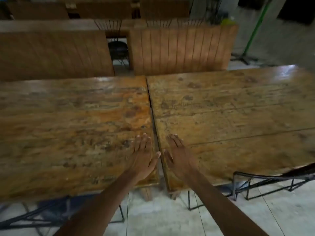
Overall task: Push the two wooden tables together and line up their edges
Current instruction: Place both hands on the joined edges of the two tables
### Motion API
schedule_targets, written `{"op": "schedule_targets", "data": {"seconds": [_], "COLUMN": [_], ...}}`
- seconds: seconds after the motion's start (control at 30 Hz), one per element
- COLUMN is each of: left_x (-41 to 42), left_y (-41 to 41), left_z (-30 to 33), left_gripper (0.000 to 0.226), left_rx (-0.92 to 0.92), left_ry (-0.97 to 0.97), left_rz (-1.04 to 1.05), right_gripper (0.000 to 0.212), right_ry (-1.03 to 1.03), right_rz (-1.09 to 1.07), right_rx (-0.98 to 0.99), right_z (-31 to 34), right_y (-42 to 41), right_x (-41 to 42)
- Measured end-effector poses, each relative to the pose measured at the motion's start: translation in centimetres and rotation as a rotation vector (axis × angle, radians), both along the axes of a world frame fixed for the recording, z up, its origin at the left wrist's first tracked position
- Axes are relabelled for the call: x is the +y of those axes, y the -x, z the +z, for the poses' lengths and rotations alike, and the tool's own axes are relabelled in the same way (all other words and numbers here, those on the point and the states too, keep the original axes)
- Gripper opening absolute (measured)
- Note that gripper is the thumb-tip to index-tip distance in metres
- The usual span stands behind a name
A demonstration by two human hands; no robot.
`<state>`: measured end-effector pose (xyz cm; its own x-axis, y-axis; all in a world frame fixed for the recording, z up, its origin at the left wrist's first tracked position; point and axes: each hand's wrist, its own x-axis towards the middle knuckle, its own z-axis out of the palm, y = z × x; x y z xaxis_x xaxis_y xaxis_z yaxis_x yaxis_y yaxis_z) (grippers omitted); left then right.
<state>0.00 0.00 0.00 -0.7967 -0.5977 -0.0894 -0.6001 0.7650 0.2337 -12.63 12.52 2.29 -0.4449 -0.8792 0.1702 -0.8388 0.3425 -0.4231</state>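
Note:
Two worn wooden tables stand side by side in the head view. The left table [68,125] and the right table [230,116] meet along a thin dark seam that widens a little toward me. My left hand [143,155] lies flat, fingers spread, on the left table's near right corner. My right hand [179,157] lies flat on the right table's near left corner. Both hands flank the seam and hold nothing. At the near edge the right table's corner sits slightly further toward me than the left one's.
Black metal chair frames [265,183] stand at the near edges, right and left. Two slatted wooden tables [179,50] lie beyond, with a dark chair in the gap between them. A green pole on a stand [255,26] rises at the far right. The floor is pale tile.

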Motion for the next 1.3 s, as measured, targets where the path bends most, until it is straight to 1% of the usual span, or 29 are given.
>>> {"op": "schedule_targets", "data": {"seconds": [0.1,0.17,0.33,0.43,0.5,0.67,0.8,1.1,1.2,1.3], "left_x": [0.4,0.6,1.2,1.7,1.8,1.6,1.6,1.6,1.7,1.6], "left_y": [0.6,0.7,0.7,0.4,0.3,0.4,0.4,0.5,0.6,0.7], "left_z": [-4.4,-6.9,-11.4,-13.1,-13.6,-14.3,-14.5,-14.4,-14.2,-13.3], "left_gripper": [0.083,0.078,0.073,0.075,0.073,0.071,0.071,0.070,0.070,0.071], "left_rx": [-0.059,-0.086,-0.110,-0.109,-0.088,-0.082,-0.086,-0.114,-0.116,-0.174], "left_ry": [-0.051,-0.057,-0.056,0.020,0.065,0.106,0.110,0.091,0.052,-0.004], "left_rz": [0.055,0.081,0.103,0.081,0.068,0.061,0.055,0.064,0.076,0.083], "right_gripper": [0.052,0.052,0.051,0.052,0.053,0.056,0.057,0.058,0.061,0.061], "right_ry": [-0.105,-0.169,-0.158,-0.145,-0.162,-0.179,-0.183,-0.224,-0.259,-0.303], "right_rz": [0.023,0.040,0.048,0.068,0.079,0.102,0.114,0.093,0.107,0.156], "right_rx": [-0.057,-0.047,-0.044,-0.014,0.033,0.076,0.088,0.061,0.056,0.060], "right_z": [-5.3,-8.3,-14.1,-16.0,-16.7,-17.8,-18.2,-17.4,-17.3,-16.6], "right_y": [0.4,0.0,-1.3,-1.0,-0.3,0.1,0.3,0.3,0.3,0.6], "right_x": [0.7,1.5,3.9,4.4,3.8,2.9,2.5,-1.1,-1.6,-1.6]}}
